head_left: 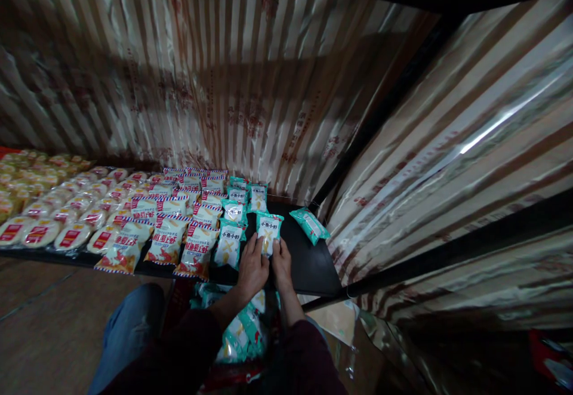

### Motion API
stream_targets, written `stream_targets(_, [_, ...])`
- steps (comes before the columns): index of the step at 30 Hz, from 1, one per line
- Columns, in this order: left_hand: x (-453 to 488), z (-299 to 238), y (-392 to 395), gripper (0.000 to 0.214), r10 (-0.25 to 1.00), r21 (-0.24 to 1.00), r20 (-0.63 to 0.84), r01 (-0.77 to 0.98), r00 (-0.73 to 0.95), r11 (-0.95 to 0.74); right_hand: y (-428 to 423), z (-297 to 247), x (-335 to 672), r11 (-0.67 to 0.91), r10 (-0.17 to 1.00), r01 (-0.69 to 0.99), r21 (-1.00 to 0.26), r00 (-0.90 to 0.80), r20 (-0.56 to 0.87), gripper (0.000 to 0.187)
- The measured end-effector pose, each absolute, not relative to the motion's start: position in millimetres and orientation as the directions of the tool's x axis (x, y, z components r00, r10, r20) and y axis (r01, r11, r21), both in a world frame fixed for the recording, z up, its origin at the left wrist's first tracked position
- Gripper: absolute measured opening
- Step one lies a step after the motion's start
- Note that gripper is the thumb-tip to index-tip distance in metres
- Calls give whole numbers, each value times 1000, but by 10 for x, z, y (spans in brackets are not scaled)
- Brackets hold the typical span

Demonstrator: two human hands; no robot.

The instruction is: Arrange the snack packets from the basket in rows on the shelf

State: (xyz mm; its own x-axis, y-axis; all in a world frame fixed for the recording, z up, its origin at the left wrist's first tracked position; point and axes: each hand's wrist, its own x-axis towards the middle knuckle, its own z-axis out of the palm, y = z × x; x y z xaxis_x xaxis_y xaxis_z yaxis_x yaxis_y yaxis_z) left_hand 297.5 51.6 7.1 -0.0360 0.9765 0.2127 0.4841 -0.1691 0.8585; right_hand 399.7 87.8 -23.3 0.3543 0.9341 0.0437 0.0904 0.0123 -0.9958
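Observation:
Both my hands rest on the black shelf point(308, 264) and hold one teal snack packet point(269, 230) by its near end. My left hand point(252, 267) grips its lower left corner with fingers curled. My right hand point(281, 261) pinches the lower right edge. Just left lies a column of the same teal packets point(229, 244), running back to the wall. One more teal packet point(310, 225) lies loose and slanted at the right of the shelf.
Red-and-white snack bags point(168, 240) and round wrapped cakes point(71, 235) fill the shelf to the left. A container of more teal packets point(239, 335) sits below between my knees. Striped foil sheeting point(250, 85) backs the shelf; a black post point(380, 114) stands right.

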Motion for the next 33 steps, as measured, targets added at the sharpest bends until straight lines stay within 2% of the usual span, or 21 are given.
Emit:
stream_targets(8, [3020,101,760,55,984,848,166,519,-65,-109,1165,-268,3988,28,936,147,-989,343,77,56])
stream_targets(17, [3118,178,1017,52,976,720,199,689,-87,-85,1420,-225,3986,64,946,159,-985,304,111,56])
stream_targets(23, [3140,215,1166,52,977,702,184,711,-111,-51,1574,-232,3963,94,944,212,-973,291,155,57])
stream_targets(29, [3202,169,1237,55,976,706,174,707,-131,-31,1687,-247,3983,105,949,314,-944,252,189,56])
stream_targets(33, [3227,58,1274,53,973,722,180,691,-142,-33,1747,-321,3988,87,936,468,-879,265,233,53])
